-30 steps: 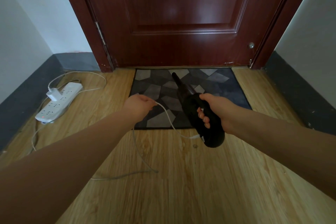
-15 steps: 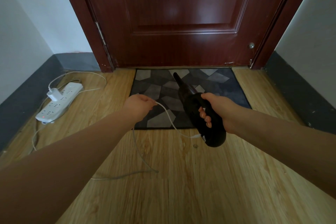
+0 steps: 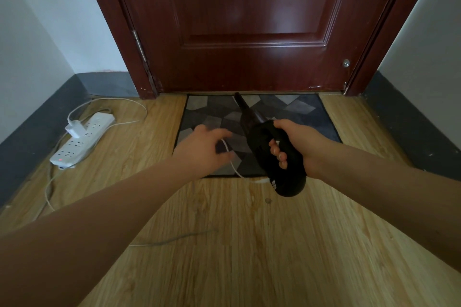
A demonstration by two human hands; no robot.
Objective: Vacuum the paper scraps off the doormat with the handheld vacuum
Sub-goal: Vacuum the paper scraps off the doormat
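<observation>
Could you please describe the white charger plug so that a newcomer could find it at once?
Start at the red door and look left along the floor to the power strip by the dark skirting. The charger is the white block standing up from it, the only plug in the strip.

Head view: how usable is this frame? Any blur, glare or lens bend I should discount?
Head view: dim, even light; soft glare patches on the door; left hand motion-blurred over the white cable; right hand and vacuum fairly sharp; wide-angle bend splays the door frame and walls; no paper scraps discernible on the doormat.
</observation>
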